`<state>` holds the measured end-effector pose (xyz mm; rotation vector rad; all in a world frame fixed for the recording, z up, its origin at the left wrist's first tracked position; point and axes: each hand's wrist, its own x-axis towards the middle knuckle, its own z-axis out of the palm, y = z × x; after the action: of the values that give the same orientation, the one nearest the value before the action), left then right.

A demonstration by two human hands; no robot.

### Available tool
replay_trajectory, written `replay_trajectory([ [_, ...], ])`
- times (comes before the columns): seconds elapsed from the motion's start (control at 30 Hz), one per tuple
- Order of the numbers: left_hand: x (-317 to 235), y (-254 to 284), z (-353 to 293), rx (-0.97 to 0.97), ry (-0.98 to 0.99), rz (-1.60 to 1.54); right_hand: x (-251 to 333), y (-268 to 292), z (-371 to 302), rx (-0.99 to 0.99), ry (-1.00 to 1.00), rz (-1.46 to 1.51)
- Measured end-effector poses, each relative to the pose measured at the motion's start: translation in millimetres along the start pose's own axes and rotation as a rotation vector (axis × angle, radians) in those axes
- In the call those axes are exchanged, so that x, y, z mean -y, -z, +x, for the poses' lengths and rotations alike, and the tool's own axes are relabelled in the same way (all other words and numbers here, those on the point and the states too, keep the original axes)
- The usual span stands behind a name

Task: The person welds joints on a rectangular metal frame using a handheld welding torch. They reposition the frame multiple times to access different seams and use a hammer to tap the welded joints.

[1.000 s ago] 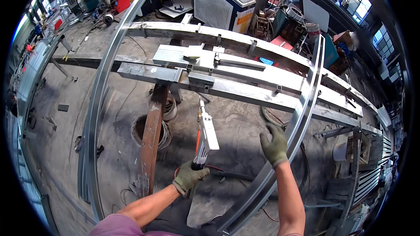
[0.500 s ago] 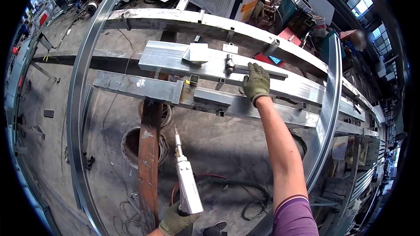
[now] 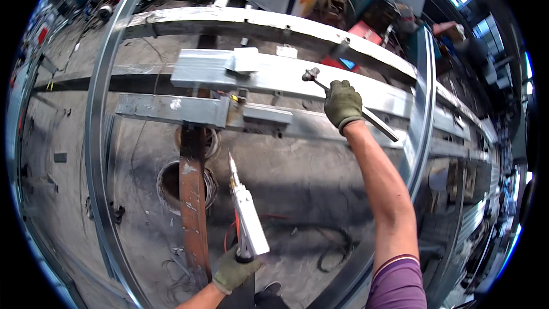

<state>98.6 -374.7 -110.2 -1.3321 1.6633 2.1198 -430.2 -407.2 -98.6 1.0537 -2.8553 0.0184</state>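
Note:
My right hand (image 3: 343, 103), in an olive-green glove, is closed around the handle of a hammer (image 3: 380, 123). The hammer's dark rounded head points to the upper left, above a wide silver metal beam (image 3: 274, 75). At the lower middle my left hand (image 3: 234, 272), gloved alike, grips a white welding gun (image 3: 250, 223) near its base. Its thin pointed nozzle tilts up toward a second, nearer beam (image 3: 166, 109), apart from it. A small white box (image 3: 245, 59) sits on the wide beam.
Upright silver frame bars stand at left (image 3: 98, 126) and right (image 3: 422, 109). A rusty brown beam (image 3: 193, 206) runs below the work, beside a round bucket-like container (image 3: 167, 186). A dark cable (image 3: 337, 252) lies on the floor. Another long beam (image 3: 217, 17) crosses behind.
My right hand has taken up the hammer, which lay on the wide beam, and the handle now slants through my fist. The welding gun stays in my left hand. The view has shifted slightly.

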Motion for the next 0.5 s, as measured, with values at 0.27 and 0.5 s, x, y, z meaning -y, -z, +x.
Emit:
replay_trajectory([
  [0.27,7.7,-69.7,-22.9,0.175,-0.026,0.046,-137.0,154.5,-288.1,0.193,-0.434,0.682],
  [0.5,48.9,-176.8,-64.6,0.299,-0.205,0.22,-188.6,201.0,-686.0,-0.043,-1.114,1.447],
])
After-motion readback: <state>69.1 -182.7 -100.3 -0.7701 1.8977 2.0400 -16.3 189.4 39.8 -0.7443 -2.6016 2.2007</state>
